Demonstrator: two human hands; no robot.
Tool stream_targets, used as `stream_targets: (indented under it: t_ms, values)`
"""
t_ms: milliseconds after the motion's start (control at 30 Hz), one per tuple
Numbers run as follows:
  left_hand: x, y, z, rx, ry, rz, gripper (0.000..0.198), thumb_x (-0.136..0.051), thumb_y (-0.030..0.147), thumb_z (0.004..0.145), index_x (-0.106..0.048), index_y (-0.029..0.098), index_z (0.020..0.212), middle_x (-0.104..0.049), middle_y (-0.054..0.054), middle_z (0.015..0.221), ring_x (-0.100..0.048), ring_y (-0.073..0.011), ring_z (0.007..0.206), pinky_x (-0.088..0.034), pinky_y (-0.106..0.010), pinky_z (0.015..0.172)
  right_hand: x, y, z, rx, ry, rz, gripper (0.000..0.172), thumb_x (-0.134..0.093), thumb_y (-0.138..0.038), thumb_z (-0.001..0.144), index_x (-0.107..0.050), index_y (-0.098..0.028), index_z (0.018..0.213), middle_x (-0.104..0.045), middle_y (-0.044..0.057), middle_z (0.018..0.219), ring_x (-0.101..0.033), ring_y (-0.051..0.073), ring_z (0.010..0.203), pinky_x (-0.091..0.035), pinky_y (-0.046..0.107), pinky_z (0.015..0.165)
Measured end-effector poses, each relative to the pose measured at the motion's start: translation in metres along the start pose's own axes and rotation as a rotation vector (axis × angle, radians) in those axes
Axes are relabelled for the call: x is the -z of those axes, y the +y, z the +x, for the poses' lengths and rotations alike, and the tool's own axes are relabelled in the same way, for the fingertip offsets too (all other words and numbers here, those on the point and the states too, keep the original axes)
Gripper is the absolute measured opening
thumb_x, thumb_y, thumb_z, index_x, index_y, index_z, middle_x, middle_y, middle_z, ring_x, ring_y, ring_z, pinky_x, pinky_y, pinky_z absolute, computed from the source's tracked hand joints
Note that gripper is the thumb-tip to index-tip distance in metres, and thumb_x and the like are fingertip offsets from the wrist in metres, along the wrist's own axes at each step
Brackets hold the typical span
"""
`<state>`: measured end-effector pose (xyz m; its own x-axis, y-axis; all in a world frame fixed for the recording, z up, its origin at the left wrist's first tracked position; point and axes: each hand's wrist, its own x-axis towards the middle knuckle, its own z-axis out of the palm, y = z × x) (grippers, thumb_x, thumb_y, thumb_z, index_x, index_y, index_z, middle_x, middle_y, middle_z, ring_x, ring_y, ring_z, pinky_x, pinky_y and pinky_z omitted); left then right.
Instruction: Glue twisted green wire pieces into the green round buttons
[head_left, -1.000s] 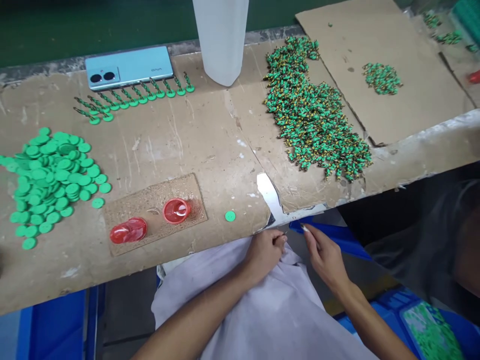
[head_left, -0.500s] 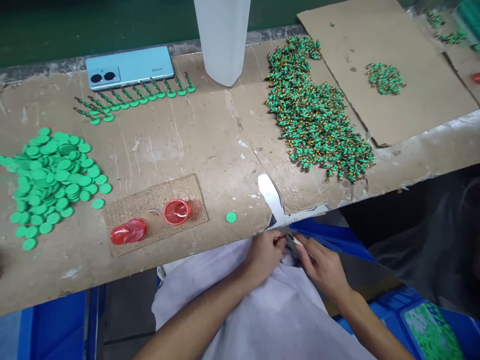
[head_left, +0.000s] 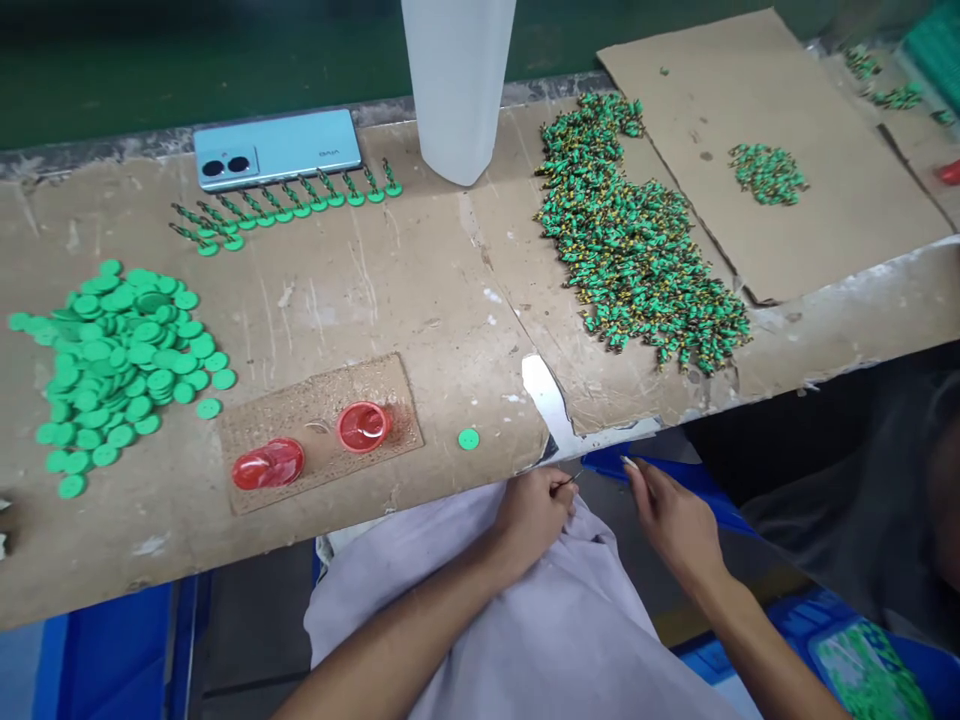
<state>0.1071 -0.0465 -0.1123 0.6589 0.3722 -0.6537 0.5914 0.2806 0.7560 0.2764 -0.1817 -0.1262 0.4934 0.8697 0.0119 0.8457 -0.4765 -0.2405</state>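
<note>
Right hand (head_left: 675, 512) is drawn rightward, pale item (head_left: 629, 463) pinched. At lower centre, thin piece (head_left: 570, 481) is pinched by left hand (head_left: 534, 505).

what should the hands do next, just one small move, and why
Probably bring the right hand in to the left hand: the left pinches a thin dark piece, while the right, which seems to hold a pale-tipped thing too small to identify, stands apart from it.

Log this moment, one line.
left hand: pinching thin piece | right hand: holding white-tipped item, apart from left | bench: lone green disc, red cups, vivo phone
</note>
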Motion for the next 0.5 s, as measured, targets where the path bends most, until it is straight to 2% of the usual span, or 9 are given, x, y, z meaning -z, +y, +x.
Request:
stream_targets:
  t_ms: [67, 133, 167, 233, 300, 400, 500]
  values:
    - [0.0, 0.001, 0.0, 0.002, 0.002, -0.002, 0.027, -0.063, 0.039, 0.104, -0.068, 0.013, 0.096, -0.069, -0.001, 0.085, -0.068, -0.0143, 0.074, -0.06, -0.032, 0.073, 0.003, -0.002, -0.002, 0.045, -0.021, 0.084, 0.059, -0.031, -0.055, 0.111, -0.075, -0.014, 0.111, -0.08, 0.015, 0.094, -0.077, 0.024, 0.075, -0.052, 0.029, 0.061]
    - [0.0, 0.002, 0.0, 0.004, 0.005, -0.002, 0.027, -0.063, 0.038, 0.104, -0.068, 0.013, 0.096, -0.069, -0.001, 0.086, -0.068, -0.0145, 0.075, -0.061, -0.032, 0.073, 0.005, -0.011, -0.007, 0.099, -0.055, 0.16, 0.054, -0.032, -0.051, 0.112, -0.073, -0.016, 0.113, -0.08, 0.013, 0.102, -0.078, 0.023, 0.087, -0.057, 0.028, 0.075]
    - [0.0, 0.002, 0.0, 0.006, 0.005, -0.001, 0.027, -0.063, 0.038, 0.104, -0.068, 0.013, 0.097, -0.07, -0.001, 0.086, -0.068, -0.0147, 0.076, -0.061, -0.032, 0.074, 0.005, -0.017, -0.009, 0.12, -0.074, 0.185, 0.053, -0.032, -0.049, 0.112, -0.073, -0.016, 0.113, -0.08, 0.013, 0.104, -0.078, 0.023, 0.09, -0.058, 0.028, 0.077]
    - [0.0, 0.002, -0.001, 0.014, 0.0, 0.003, 0.027, -0.063, 0.039, 0.104, -0.069, 0.013, 0.097, -0.07, -0.001, 0.087, -0.068, -0.0146, 0.076, -0.061, -0.032, 0.074, 0.004, -0.027, -0.014, 0.14, -0.107, 0.201, 0.053, -0.032, -0.05, 0.112, -0.074, -0.017, 0.111, -0.08, 0.012, 0.102, -0.078, 0.023, 0.088, -0.057, 0.028, 0.073]
    - [0.0, 0.001, -0.001, 0.027, -0.007, 0.012, 0.028, -0.063, 0.04, 0.104, -0.068, 0.013, 0.098, -0.069, -0.001, 0.086, -0.067, -0.0137, 0.072, -0.06, -0.031, 0.07, 0.001, -0.031, -0.014, 0.128, -0.132, 0.177, 0.058, -0.031, -0.054, 0.111, -0.075, -0.018, 0.105, -0.08, 0.012, 0.089, -0.077, 0.023, 0.077, -0.052, 0.028, 0.061]
    - [-0.003, -0.002, -0.001, 0.042, -0.017, 0.025, 0.029, -0.062, 0.041, 0.104, -0.068, 0.013, 0.098, -0.069, -0.001, 0.084, -0.065, -0.0126, 0.068, -0.059, -0.029, 0.067, -0.002, -0.024, -0.009, 0.055, -0.14, 0.088, 0.068, -0.027, -0.062, 0.109, -0.075, -0.018, 0.091, -0.072, 0.011, 0.066, -0.067, 0.022, 0.051, -0.033, 0.03, 0.046]
    - [-0.005, -0.004, -0.001, 0.041, -0.025, 0.029, 0.029, -0.062, 0.041, 0.104, -0.068, 0.013, 0.098, -0.069, -0.001, 0.086, -0.066, -0.0128, 0.069, -0.059, -0.029, 0.067, 0.001, -0.01, 0.0, -0.024, -0.131, 0.015, 0.075, -0.024, -0.067, 0.107, -0.073, -0.018, 0.079, -0.064, 0.009, 0.052, -0.053, 0.019, 0.035, -0.018, 0.032, 0.044]
